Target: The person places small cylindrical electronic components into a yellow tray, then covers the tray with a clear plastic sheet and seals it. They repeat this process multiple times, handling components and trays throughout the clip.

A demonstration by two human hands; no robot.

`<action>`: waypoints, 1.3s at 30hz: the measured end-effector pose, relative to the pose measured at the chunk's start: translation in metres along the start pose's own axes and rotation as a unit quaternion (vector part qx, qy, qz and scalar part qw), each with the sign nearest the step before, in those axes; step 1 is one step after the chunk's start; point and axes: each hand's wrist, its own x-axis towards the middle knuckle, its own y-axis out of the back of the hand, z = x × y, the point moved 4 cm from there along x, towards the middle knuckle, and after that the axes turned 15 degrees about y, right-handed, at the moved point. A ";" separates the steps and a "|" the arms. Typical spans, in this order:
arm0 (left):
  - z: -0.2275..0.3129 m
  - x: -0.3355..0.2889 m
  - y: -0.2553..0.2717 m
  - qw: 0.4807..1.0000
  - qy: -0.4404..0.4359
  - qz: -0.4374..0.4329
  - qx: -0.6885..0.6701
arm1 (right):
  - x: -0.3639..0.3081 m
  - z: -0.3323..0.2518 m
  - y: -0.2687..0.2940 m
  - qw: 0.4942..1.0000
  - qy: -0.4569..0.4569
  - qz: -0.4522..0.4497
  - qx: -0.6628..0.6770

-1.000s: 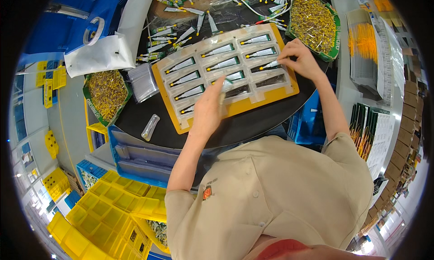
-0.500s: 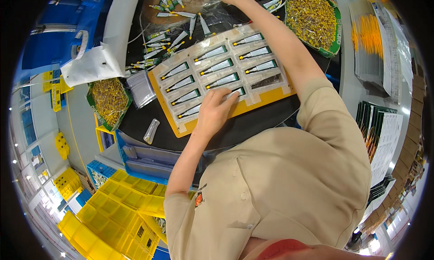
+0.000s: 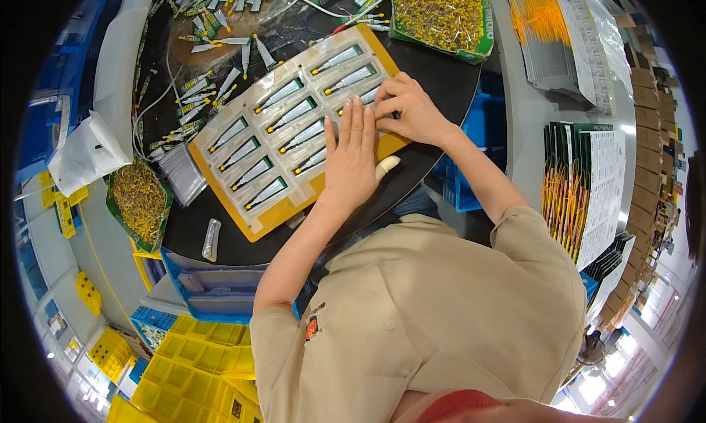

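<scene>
The clear blister sheet [image 3: 294,133], with rows of small silver-and-green tubes seated in its pockets, is laid on an orange backing board [image 3: 272,219] on the round black table [image 3: 220,235], at about 11 o'clock from the middle of the picture. The left hand [image 3: 351,162] is pressed flat on the sheet's near right part, fingers stretched and together, nothing being clasped. The right hand [image 3: 412,110] is set at 1 o'clock from the left hand, just beside it, with its fingers curled down onto the sheet's right edge; whether anything is pinched under them cannot be told. A pale finger cot or cap [image 3: 387,166] is seen lying just at 3 o'clock from the left hand.

At 12 o'clock from the sheet, loose tubes [image 3: 213,85] are scattered over the table. A green tray of yellow parts [image 3: 440,15] is placed at 1 o'clock, and another such tray [image 3: 136,202] at 8 o'clock. A white plastic bag [image 3: 84,155] is found at 9 o'clock. Yellow bins [image 3: 198,364] are stacked at 7 o'clock, below the table.
</scene>
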 end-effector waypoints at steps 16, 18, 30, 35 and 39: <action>0.010 0.041 0.029 0.998 0.029 0.043 -0.017 | 0.024 0.227 0.096 0.919 -0.225 -0.090 -0.310; 0.007 0.060 0.036 0.998 0.025 0.050 -0.017 | 0.026 0.220 0.098 0.931 -0.202 -0.059 -0.299; 0.081 0.232 0.034 0.945 -0.199 0.181 -0.187 | 0.002 0.189 0.137 0.970 -0.164 0.058 -0.167; 0.107 0.302 -0.013 0.952 -0.165 0.042 -0.256 | -0.005 0.184 0.168 0.968 -0.202 0.106 -0.102; 0.099 0.307 -0.028 0.966 -0.124 0.066 -0.219 | -0.007 0.187 0.171 0.969 -0.218 0.097 -0.056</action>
